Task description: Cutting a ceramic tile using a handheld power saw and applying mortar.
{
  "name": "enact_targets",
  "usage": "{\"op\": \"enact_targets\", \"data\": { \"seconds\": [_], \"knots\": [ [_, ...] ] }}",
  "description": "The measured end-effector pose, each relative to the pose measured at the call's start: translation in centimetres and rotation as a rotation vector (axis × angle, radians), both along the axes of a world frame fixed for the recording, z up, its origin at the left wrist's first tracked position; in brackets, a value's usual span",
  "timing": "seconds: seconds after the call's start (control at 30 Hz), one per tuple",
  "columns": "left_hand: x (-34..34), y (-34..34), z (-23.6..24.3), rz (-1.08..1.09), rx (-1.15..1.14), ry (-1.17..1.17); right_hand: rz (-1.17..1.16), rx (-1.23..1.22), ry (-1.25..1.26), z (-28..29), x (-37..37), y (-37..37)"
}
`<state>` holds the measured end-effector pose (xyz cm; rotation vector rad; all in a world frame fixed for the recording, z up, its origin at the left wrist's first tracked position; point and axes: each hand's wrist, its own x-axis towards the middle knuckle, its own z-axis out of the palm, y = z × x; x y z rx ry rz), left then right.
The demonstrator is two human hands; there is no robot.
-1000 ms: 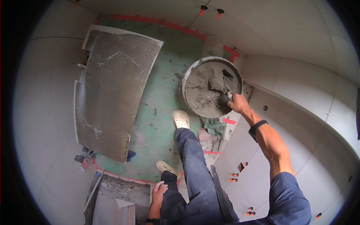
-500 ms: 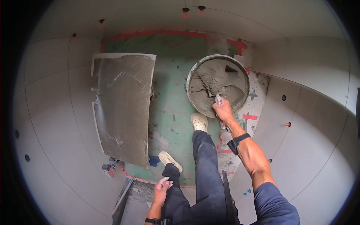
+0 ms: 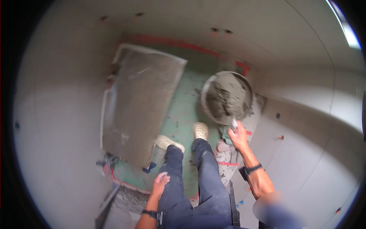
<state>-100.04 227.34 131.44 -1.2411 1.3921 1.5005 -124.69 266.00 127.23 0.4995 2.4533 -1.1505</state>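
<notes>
My right hand [image 3: 238, 136] is closed around the pale handle of a trowel [image 3: 234, 123]. A heap of wet grey mortar [image 3: 231, 91] covers its blade over the round bucket [image 3: 204, 100], so the blade's shape is hidden. More mortar lies in the bucket below. My left hand [image 3: 160, 182] hangs by my left thigh with loosely bent fingers and nothing visible in it. To the left, a large rectangular tile [image 3: 143, 99] has a thin grey mortar coat across its upper face, with pale edges showing.
Red tape [image 3: 179, 42] edges the green-covered floor [image 3: 183, 103]. Pale tiled walls with dark round holes and orange-tipped fittings [image 3: 281, 137] stand close around. Small items [image 3: 108, 162] lie near the tile's lower left corner. My pale clogs [image 3: 200, 131] stand between tile and bucket.
My right hand has drawn the trowel up and back from the bucket's mortar, bringing a heap with it. The view has turned, so tile and bucket appear tilted and shifted right.
</notes>
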Motion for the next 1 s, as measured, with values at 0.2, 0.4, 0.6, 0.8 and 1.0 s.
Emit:
{"op": "enact_targets", "data": {
  "seconds": [0.2, 0.4, 0.6, 0.8, 1.0],
  "knots": [
    [7.0, -6.4, -3.8, 0.267, -0.050, 0.029, 0.500, -0.067, -0.128, 10.6, 2.7, -14.0],
    [12.9, -9.0, -3.9, 0.477, -0.076, 0.083, 1.072, 0.114, 0.113, 1.8, 6.2, -28.9],
    [20.4, -8.4, -3.9, 0.591, -0.063, 0.063, 1.081, 0.192, 0.035, 6.7, 4.0, -27.1],
    [17.2, -7.2, 0.8, 0.092, 0.312, -0.084, 0.913, 0.600, 0.034, 12.1, -2.5, -9.2],
    [6.0, -4.6, 3.5, -0.428, 0.285, -0.217, 0.790, 1.060, -0.237, 9.1, -10.3, 7.5]
  ]
}}
